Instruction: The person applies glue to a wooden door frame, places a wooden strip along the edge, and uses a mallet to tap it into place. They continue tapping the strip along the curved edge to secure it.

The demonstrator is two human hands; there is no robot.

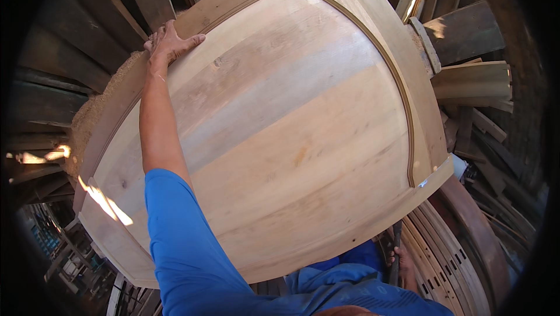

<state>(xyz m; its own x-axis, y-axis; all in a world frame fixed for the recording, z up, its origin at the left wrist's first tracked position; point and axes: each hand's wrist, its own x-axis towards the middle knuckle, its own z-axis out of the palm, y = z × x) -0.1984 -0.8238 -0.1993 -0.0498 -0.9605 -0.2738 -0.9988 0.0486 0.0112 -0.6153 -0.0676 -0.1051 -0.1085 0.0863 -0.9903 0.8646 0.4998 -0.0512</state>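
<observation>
A large framed wooden panel [303,141] of pale boards fills the middle, with a curved dark moulding [389,62] along its right side. At the far left edge of the panel, my left hand [167,46] grips the frame, its thumb lying on the upper face and its fingers over the outer side. My right hand [403,263] is low on the right, close to my body and beyond the panel's near edge. Its fingers are wrapped round a dark rod-like handle [396,246], whose upper end passes out of sight beneath the panel.
Sawdust [96,112] is heaped beyond the panel's left edge. Dark boards [64,36] lean at the upper left. Slotted wooden strips [446,257] lie at the lower right, beside a curved reddish-brown timber [481,234]. Stacked wood offcuts [475,83] stand at the right.
</observation>
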